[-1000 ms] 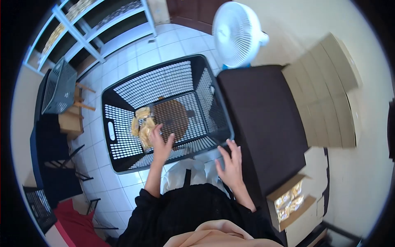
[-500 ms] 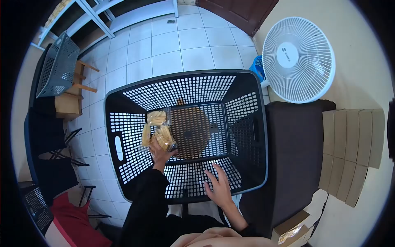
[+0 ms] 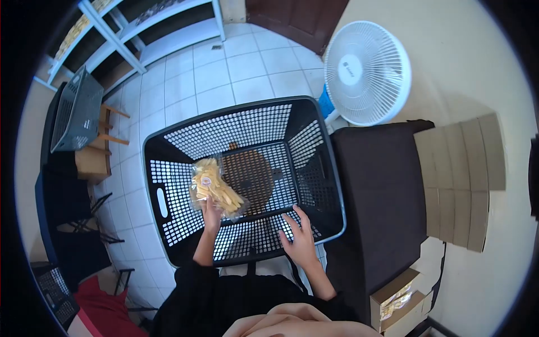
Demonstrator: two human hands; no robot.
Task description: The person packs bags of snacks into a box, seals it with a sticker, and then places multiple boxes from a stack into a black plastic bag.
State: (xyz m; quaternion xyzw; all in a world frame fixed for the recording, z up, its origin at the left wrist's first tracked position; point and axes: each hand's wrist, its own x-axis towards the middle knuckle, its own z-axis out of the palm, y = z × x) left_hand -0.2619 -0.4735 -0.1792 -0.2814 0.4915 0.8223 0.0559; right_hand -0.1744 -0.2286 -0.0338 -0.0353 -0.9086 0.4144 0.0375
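Note:
My left hand is closed on a clear plastic bag of pale yellow sticks, held up inside the left part of a large black perforated basket. The bag has a small round label and hides what lies below it. My right hand is over the basket's near side with its fingers apart, holding nothing. Through the basket's bottom a round brown shape shows.
A white fan stands at the upper right. A dark-covered table bears a row of cardboard boxes. An open carton holds more bags. At left are a grey basket, dark chairs and shelves.
My left hand has lifted a bag of sticks from the basket's left part. The view has shifted, so the fan and table appear further left.

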